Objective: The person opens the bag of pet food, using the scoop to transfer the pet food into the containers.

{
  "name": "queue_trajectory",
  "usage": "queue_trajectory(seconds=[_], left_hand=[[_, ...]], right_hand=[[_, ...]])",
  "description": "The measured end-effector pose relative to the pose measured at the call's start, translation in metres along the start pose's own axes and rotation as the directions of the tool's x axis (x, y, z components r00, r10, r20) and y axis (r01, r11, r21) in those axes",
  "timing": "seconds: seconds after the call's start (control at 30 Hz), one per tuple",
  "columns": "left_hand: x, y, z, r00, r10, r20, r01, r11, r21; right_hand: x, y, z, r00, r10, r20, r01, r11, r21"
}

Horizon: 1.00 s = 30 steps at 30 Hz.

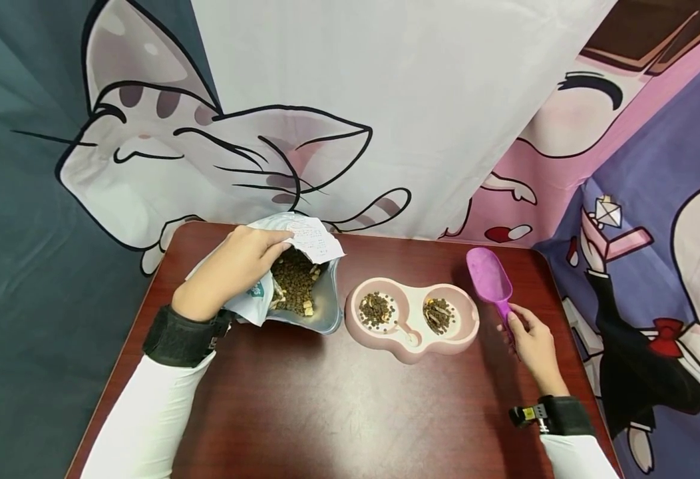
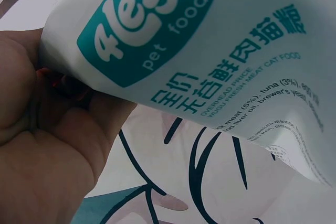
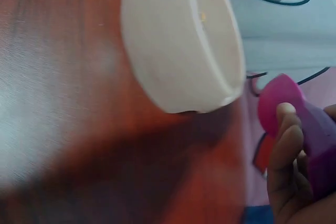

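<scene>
My left hand (image 1: pixel 230 269) grips the top of a white cat food bag (image 2: pixel 226 72), its teal label showing in the left wrist view. Brown kibble with pale chunks (image 1: pixel 293 283) shows below the bag's printed edge, within a blue-grey container (image 1: pixel 327 299). The bag hides the container's left and far sides. At the table's right, my right hand (image 1: pixel 534 346) holds a purple scoop (image 1: pixel 486 273) by its handle, scoop end pointing away from me. Between the hands stands a pink double pet bowl (image 1: pixel 408 293), with a little kibble in each side.
The dark red-brown wooden table (image 1: pixel 338 412) stands against cloth backdrops with cartoon prints. A white cat print (image 1: pixel 140 159) is behind the bag, and a pink and purple backdrop (image 1: pixel 655 279) borders the right edge.
</scene>
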<state>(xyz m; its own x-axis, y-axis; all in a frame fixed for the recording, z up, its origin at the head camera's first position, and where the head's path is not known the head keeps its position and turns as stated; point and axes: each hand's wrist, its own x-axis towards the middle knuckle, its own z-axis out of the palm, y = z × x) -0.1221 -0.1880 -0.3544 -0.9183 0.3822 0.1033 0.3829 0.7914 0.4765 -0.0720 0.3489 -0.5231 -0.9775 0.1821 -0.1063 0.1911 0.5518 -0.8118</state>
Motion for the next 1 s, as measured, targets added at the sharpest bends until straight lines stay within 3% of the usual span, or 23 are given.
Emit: queue_trajectory(seconds=[0.37, 0.6, 0.73, 0.83, 1.0], left_hand=[[0.0, 0.0, 0.001, 1.0, 0.002, -0.005, -0.002, 1.0, -0.002], [0.0, 0.0, 0.002, 1.0, -0.003, -0.016, 0.003, 1.0, 0.002], [-0.001, 0.001, 0.002, 1.0, -0.01, -0.014, 0.01, 1.0, 0.002], [-0.001, 0.001, 0.001, 1.0, -0.012, -0.015, 0.012, 1.0, 0.002], [-0.001, 0.001, 0.002, 1.0, -0.009, -0.016, 0.009, 1.0, 0.005]], right_hand=[[-0.004, 0.025, 0.028, 0.987, 0.112, -0.112, -0.088, 0.975, 0.203], [-0.004, 0.041, 0.044, 0.97, 0.193, -0.147, -0.136, 0.935, 0.329], [-0.006, 0.05, 0.054, 0.964, 0.199, -0.178, -0.132, 0.934, 0.333], [-0.007, 0.054, 0.059, 0.965, 0.201, -0.17, -0.136, 0.934, 0.33], [-0.008, 0.056, 0.065, 0.963, 0.241, -0.119, -0.174, 0.898, 0.404]])
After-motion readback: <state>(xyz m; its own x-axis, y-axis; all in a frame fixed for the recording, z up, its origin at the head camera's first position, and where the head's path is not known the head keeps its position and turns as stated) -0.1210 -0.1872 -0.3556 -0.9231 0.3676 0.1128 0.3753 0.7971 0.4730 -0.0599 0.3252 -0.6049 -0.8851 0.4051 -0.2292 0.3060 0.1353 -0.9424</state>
